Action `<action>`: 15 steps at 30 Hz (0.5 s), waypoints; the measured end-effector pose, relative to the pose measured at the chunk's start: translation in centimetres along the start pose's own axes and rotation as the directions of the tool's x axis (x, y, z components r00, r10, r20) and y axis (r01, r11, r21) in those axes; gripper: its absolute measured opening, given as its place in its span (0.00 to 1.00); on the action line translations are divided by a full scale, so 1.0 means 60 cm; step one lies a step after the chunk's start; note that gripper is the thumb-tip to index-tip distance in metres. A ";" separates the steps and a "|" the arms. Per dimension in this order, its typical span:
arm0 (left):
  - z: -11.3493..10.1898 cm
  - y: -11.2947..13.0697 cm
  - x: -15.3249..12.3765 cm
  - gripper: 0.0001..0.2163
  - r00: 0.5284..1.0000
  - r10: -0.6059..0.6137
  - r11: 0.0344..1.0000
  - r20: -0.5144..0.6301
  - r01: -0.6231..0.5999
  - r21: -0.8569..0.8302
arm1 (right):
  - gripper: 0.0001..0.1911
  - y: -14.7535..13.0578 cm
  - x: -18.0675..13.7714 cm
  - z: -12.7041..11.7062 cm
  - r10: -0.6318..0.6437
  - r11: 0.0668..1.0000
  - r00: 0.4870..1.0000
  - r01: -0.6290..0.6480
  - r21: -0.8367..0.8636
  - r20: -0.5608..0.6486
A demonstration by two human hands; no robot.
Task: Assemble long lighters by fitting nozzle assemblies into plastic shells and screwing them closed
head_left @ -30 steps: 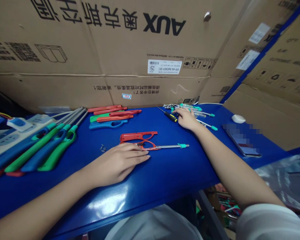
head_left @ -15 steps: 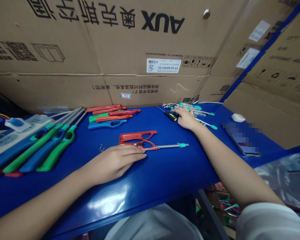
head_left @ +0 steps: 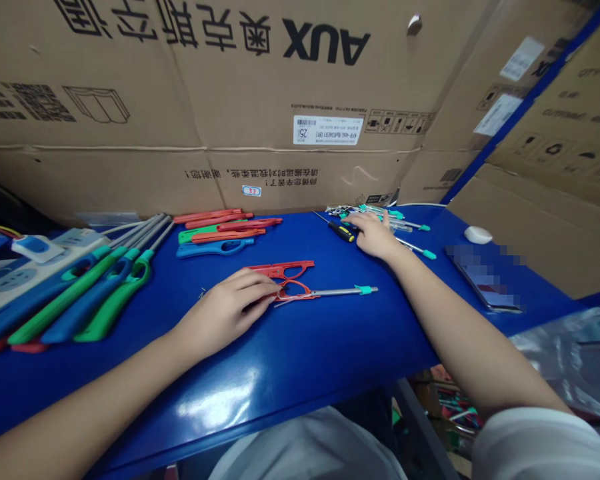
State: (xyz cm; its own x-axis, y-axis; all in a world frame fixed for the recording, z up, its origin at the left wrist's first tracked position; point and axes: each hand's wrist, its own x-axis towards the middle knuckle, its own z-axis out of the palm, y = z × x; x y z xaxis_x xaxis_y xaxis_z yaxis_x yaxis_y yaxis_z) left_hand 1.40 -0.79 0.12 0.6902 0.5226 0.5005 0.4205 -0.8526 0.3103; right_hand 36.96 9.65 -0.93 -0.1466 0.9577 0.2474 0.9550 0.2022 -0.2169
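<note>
My left hand [head_left: 235, 300] is closed, its bent fingertips pressed on a red lighter shell half [head_left: 296, 287] lying on the table. The fingers cover that half's left end. A metal lighter tube [head_left: 336, 292] with a green sleeve extends to the right from it. Just behind lies the matching red lighter shell half [head_left: 283, 269], partly covered by my left hand. My right hand [head_left: 374, 235] rests over a pile of metal tubes with green sleeves [head_left: 405, 223], fingers apart, thumb raised; its fingertips are among the parts. Beside it is a black-and-yellow screwdriver [head_left: 342, 231].
Several coloured shell pieces [head_left: 220, 230] lie at the back. Finished-looking long lighters [head_left: 70, 293] lean over a white power strip [head_left: 23, 273] at left. Small screws [head_left: 203, 292] sit beside my left hand. A phone [head_left: 483, 280] and a white object [head_left: 478, 235] are at right.
My left hand has drawn slightly left and its fingers have bent in; a thin wire by the shell now shows. My right hand has hardly moved.
</note>
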 end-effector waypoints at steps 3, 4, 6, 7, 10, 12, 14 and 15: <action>-0.002 0.000 0.001 0.11 0.999 -0.013 1.000 0.039 0.012 0.016 | 0.37 -0.002 -0.002 0.006 0.008 1.000 0.999 -0.008 -0.012 0.051; -0.002 0.000 0.000 0.11 0.998 -0.019 1.000 0.052 0.018 0.021 | 0.36 -0.003 -0.002 0.008 0.012 1.000 0.998 -0.012 -0.009 0.056; -0.001 -0.002 -0.001 0.11 0.996 -0.034 0.999 0.078 0.032 0.027 | 0.35 -0.004 -0.002 0.009 0.009 1.000 0.999 -0.010 0.015 0.033; -0.001 -0.003 -0.002 0.12 0.996 -0.040 0.999 0.085 0.038 0.029 | 0.34 -0.004 -0.001 0.008 0.007 1.000 1.000 -0.007 0.029 0.009; 0.000 -0.006 -0.004 0.13 0.994 -0.053 0.998 0.099 0.051 0.025 | 0.29 -0.004 0.003 0.005 0.028 0.998 0.997 -0.024 0.060 -0.066; 0.000 -0.007 -0.005 0.13 0.994 -0.053 0.998 0.100 0.051 0.020 | 0.25 -0.004 0.006 0.002 0.055 0.997 0.993 -0.049 0.063 -0.104; 0.000 -0.007 -0.005 0.13 0.994 -0.052 0.999 0.101 0.050 0.018 | 0.22 -0.003 0.007 0.000 0.077 0.996 0.988 -0.069 0.063 -0.135; -0.001 -0.006 -0.005 0.12 0.994 -0.050 0.999 0.101 0.049 0.017 | 0.20 -0.003 0.007 -0.001 0.084 0.995 0.985 -0.075 0.062 -0.151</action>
State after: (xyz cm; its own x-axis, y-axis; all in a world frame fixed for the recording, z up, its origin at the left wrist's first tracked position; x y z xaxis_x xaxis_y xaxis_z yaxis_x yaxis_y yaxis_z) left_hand 1.03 -0.63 -0.10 0.7242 0.5618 0.3999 0.4638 -0.8260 0.3204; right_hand 36.71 10.00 -0.73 -0.0252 0.9294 0.3683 0.9454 0.1419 -0.2933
